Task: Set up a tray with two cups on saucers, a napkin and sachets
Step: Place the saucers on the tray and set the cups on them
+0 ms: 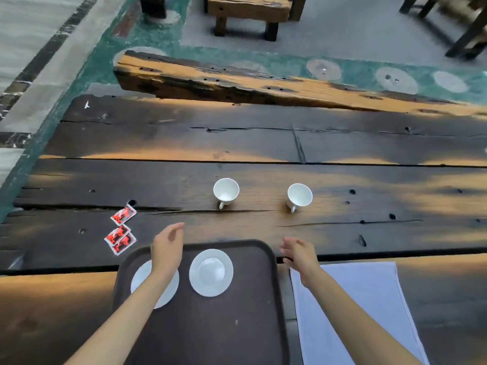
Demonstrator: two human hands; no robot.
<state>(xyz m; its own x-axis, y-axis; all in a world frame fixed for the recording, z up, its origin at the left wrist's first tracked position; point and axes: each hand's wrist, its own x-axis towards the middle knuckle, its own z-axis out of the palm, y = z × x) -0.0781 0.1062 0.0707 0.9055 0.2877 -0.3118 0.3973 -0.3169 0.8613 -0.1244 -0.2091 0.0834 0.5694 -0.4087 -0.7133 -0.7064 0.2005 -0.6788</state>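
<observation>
At the worktop's (pixel 263 143) near edge, two saucers (pixel 211 272) sit on the tray (pixel 200 333), both cups (pixel 226 192) beyond it, while left hand (pixel 166 248) and right hand (pixel 299 252) hover empty, fingers loosely apart.

Two white ceramic cups: one (pixel 226 192) and another (pixel 299 197). Two white round saucers: one (pixel 211 272) in full view, one (pixel 168 287) partly under a forearm. One dark brown rectangular plastic tray (pixel 200 333). One white cloth napkin (pixel 369 306). Three red-and-black printed sachets: one (pixel 123 214) apart, two (pixel 117 233) (pixel 123 243) overlapping. One dark weathered wooden plank table (pixel 263 143). Two bare hands: left (pixel 167 246) and right (pixel 299 252).
</observation>
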